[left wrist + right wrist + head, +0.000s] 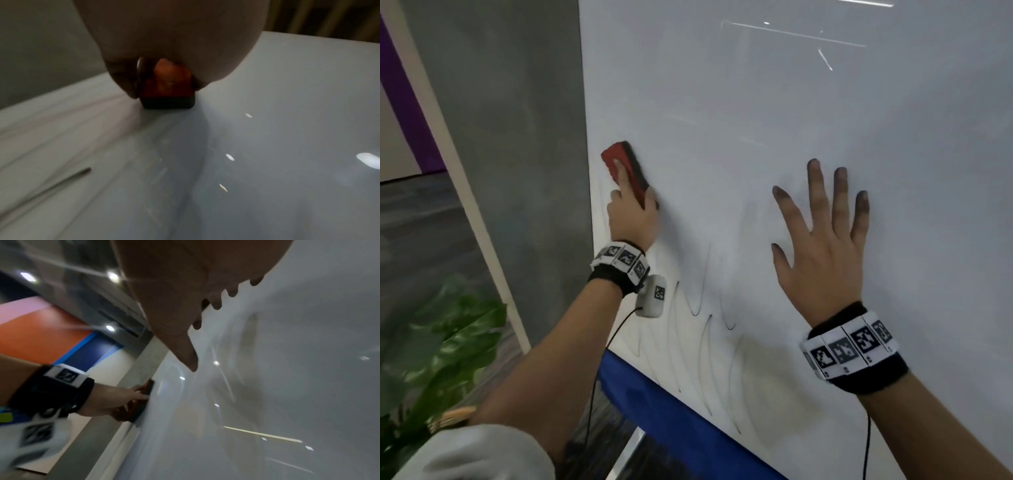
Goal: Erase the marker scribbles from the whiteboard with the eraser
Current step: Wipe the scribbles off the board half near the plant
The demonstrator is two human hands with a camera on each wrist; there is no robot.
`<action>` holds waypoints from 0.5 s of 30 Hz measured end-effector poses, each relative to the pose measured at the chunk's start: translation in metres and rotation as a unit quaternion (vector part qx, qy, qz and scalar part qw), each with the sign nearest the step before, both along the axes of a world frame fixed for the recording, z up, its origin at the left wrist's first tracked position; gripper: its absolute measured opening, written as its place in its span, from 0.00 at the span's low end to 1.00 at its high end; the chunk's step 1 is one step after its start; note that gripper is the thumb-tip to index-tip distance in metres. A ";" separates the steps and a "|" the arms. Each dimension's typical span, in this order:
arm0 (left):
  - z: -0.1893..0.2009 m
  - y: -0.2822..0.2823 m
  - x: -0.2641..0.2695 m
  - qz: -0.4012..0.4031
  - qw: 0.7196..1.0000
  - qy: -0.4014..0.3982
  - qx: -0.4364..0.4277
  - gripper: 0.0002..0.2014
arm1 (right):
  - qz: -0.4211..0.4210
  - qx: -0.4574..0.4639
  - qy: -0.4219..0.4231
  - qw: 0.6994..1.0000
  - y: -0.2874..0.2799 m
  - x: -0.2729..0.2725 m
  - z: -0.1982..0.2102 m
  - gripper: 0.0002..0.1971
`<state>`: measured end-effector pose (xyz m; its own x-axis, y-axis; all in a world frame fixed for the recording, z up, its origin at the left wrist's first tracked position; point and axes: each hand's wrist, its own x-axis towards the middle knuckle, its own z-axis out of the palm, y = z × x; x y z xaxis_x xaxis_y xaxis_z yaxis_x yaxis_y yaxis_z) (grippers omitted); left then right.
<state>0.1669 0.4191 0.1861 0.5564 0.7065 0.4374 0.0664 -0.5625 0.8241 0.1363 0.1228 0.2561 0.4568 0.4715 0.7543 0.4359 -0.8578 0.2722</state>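
Left hand [631,219] grips the red eraser [625,169] with its dark felt face flat on the whiteboard [756,102], index finger laid along the back to spread pressure; the eraser sits beyond the knuckles, near the board's left edge. Right hand [822,253] rests spread and flat on the board, holding nothing, apparently as a brace. Marker scribbles [705,342] remain below both wrists, so wiping should proceed downward.
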 end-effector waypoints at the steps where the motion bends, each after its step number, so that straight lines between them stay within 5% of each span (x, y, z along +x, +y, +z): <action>1: 0.000 -0.019 -0.007 -0.032 0.997 -0.020 0.066 0.38 | 0.010 -0.012 -0.005 1.000 0.011 0.001 0.005 0.42; 4: -0.009 -0.046 -0.017 -0.090 0.960 -0.031 0.264 0.35 | 0.007 -0.025 0.014 1.000 0.040 0.008 0.009 0.43; 7: -0.011 -0.006 -0.010 -0.067 0.953 -0.027 0.294 0.35 | -0.014 -0.037 0.036 0.999 0.050 0.018 -0.001 0.41; 11: -0.049 0.083 0.005 -0.004 0.999 0.029 -0.043 0.38 | -0.034 -0.067 0.027 0.997 0.046 0.026 -0.011 0.42; 13: -0.072 0.106 0.006 0.020 0.970 0.105 -0.217 0.38 | -0.035 -0.076 0.020 0.996 0.045 0.027 -0.012 0.44; 15: -0.089 0.106 0.005 0.032 0.951 0.142 -0.273 0.37 | -0.037 -0.075 0.020 0.996 0.047 0.026 -0.014 0.44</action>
